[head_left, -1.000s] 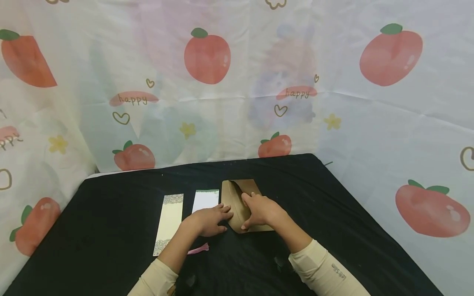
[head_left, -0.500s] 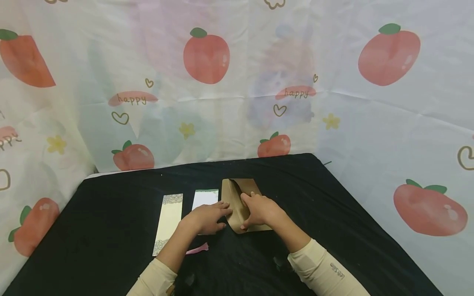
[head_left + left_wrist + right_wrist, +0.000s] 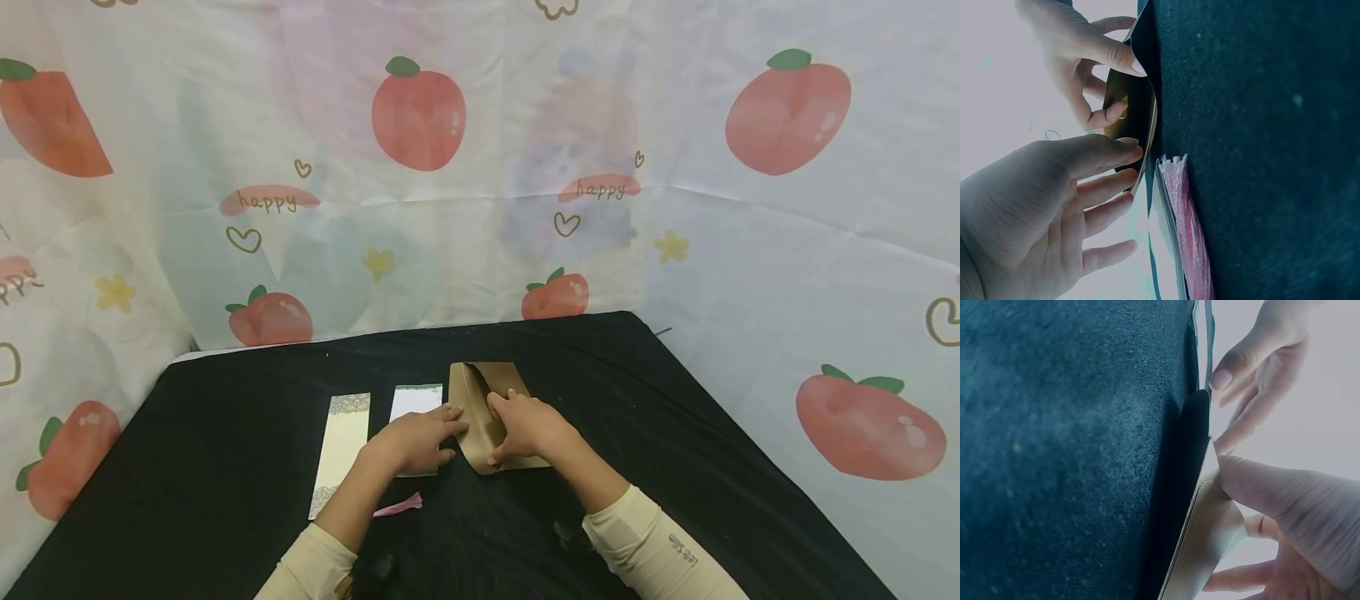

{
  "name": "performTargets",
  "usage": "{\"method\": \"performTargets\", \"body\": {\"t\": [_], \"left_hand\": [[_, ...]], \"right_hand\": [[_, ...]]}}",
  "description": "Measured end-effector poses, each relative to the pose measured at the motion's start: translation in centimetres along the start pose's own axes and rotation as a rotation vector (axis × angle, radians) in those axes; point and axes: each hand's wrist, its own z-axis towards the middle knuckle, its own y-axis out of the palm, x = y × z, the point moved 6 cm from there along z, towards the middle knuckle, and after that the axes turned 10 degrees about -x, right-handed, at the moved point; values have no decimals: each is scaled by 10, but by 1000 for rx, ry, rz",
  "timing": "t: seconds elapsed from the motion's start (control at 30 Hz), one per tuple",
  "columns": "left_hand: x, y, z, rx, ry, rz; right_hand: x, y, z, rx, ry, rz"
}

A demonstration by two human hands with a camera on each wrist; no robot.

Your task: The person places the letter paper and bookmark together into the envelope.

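Note:
A brown paper envelope [image 3: 471, 410] lies on the black cloth with its flap turned to the left and a dark gap showing at its mouth. My right hand [image 3: 528, 427] holds it by the mouth, thumb and fingers bent on the paper. My left hand [image 3: 416, 439] hovers at the flap's left side, fingers loosely extended and holding nothing. Partly hidden under that hand is a white card with a green top edge [image 3: 417, 401]. A pink tassel [image 3: 1190, 237] lies by this card, below my left hand.
Left of the white card lies a longer cream card [image 3: 343, 442] with patterned lace-like ends; my left forearm covers its lower corner. Black cloth [image 3: 240, 450] covers the table. Fruit-printed fabric [image 3: 480, 200] hangs behind and on both sides.
My left hand has shifted slightly left, away from the envelope's flap, uncovering the lower edge of the white card. My right hand and the envelope have hardly moved.

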Motion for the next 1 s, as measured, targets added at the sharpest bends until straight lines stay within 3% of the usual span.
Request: {"method": "performTargets", "body": {"t": [1.0], "left_hand": [[-21, -6, -12, -41, -22, -140]], "right_hand": [[-1, 1, 0, 15, 7, -6]]}}
